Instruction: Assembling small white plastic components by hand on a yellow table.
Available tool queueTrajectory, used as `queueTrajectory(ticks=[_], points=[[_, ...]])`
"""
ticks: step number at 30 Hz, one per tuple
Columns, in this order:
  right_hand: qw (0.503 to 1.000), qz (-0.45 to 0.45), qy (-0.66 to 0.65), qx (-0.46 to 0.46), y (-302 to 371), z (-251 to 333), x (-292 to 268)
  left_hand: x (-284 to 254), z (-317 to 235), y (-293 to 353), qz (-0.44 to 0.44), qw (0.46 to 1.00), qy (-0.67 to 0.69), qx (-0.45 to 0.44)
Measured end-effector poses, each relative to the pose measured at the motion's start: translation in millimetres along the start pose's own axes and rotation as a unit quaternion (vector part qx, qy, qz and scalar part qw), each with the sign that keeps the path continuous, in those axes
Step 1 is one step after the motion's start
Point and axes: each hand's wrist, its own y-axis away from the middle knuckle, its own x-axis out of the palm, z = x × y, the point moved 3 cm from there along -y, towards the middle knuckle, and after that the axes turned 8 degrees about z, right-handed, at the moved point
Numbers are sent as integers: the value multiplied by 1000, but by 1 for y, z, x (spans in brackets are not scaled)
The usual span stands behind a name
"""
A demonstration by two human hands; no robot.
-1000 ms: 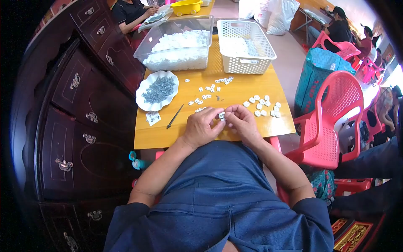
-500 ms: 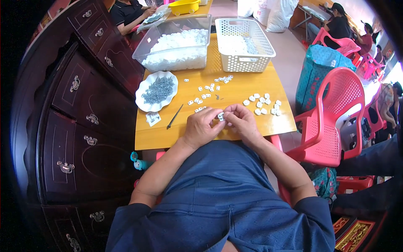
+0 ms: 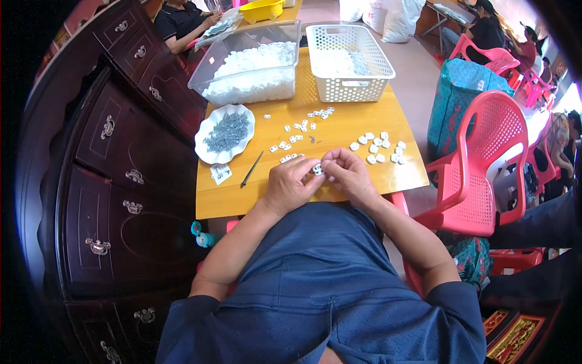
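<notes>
Near the front edge of the table, my left hand (image 3: pixel 290 184) pinches a small white plastic piece with dark holes (image 3: pixel 317 170) between thumb and fingers. Close against its right side is my right hand (image 3: pixel 350 176), thumb and forefinger pressed together; whatever they grip is too small to make out. Left of my hands a thin dark pointed tool (image 3: pixel 251 170) lies on the table. Small white two-holed pieces (image 3: pixel 297 127) are scattered beyond my hands. Rounded white pieces (image 3: pixel 376 143) form a loose group on the right. A white scalloped dish (image 3: pixel 202 141) holds many small grey metal parts, apparently screws.
A clear plastic bin (image 3: pixel 245 90) of white pieces and a white perforated basket (image 3: pixel 351 89) stand at the table's far side. Dark wooden drawers (image 3: pixel 115 158) rise on the left. A pink chair (image 3: pixel 479 176) and a teal bag (image 3: pixel 458 103) are to the right. Other people sit farther back.
The view has shifted slightly. Both hands stay together at the small white piece, with hardly any visible movement.
</notes>
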Motion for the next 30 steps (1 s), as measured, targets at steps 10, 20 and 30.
queueTrajectory(ticks=[10, 20, 30], points=[[1000, 11, -9, -12, 1, 1, 1, -1, -1, 0, 2, 1000, 14, 0], [1000, 11, 3, -18, 0, -2, 0, -1, 1, 0, -3, 1000, 21, 1], [1000, 15, -8, -15, -1, -4, 0, 1, 3, 1, -6, 1000, 16, 6]])
